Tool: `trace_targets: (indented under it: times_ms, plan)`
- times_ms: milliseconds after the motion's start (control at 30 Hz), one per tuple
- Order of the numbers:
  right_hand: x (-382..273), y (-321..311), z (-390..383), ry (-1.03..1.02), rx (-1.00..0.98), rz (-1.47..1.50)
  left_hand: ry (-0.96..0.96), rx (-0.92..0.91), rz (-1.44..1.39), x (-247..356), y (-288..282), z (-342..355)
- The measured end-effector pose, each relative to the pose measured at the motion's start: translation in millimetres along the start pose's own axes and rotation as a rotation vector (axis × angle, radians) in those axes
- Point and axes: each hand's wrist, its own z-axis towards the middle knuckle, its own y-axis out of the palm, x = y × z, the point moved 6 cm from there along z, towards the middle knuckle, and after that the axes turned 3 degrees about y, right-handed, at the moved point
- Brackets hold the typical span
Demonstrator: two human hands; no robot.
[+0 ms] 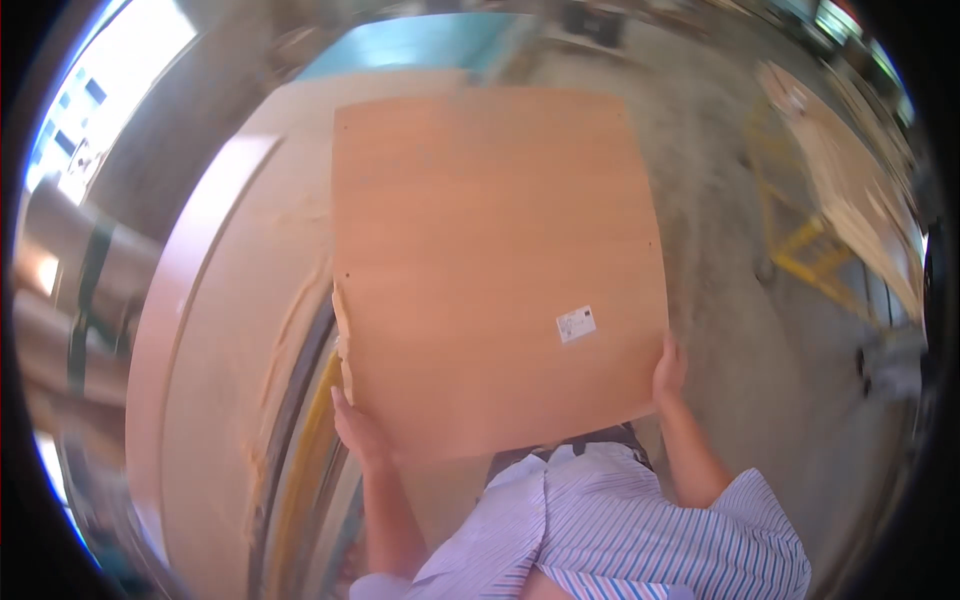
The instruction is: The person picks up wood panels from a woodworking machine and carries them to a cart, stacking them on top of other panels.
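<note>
A large orange-brown wooden panel (490, 220) is held up in front of me, its broad face toward me. A small white label (576, 324) sticks to its lower right part, and a few small dark holes show near its side edges. My left hand (360, 430) grips the lower left edge, with the thumb showing and the other fingers hidden behind the panel. At the lower right edge my right hand (670, 371) is closed on it too, its fingers partly hidden. A ragged pale strip (343, 340) runs along the left edge above my left hand.
To the left lies a wide pale board surface (225, 330) with a pinkish board (200, 240) on it. A blue-green sheet (420, 45) is beyond the panel. On the right, a yellow-framed cart (815, 260) carries wood boards (850, 190). Concrete floor (730, 230) lies between.
</note>
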Motion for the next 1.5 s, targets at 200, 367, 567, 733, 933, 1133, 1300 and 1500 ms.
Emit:
trace_targets:
  times_ms: [200, 367, 567, 733, 933, 1133, 1300, 1500]
  plan:
    - [53, -156, 29, 0.173, 0.373, -0.58, -0.097, -0.593, 0.344, -76, 261, 1]
    - [231, -295, 78, 0.626, 0.155, -0.499, 0.11, -0.845, 1.314, -176, 404, -88]
    - [351, -422, -50, 1.216, 0.16, -0.034, 0.077, -1.204, 1.864, -293, 486, -232]
    - [366, -478, -149, 1.513, 0.34, 0.166, 0.291, -1.365, 1.919, -342, 527, -343]
    - [362, -478, -170, 1.593, 0.653, 0.166, 0.55, -1.548, 1.545, -379, 627, -431]
    - [276, -455, -68, 1.396, 0.909, 0.486, 0.728, -1.589, 1.693, -281, 738, -546]
    - [230, -497, 7, 1.089, 1.117, 0.611, 0.818, -1.729, 1.59, -216, 829, -659]
    - [145, -579, 73, 0.727, 1.486, 0.603, 0.928, -1.907, 1.306, -170, 902, -792]
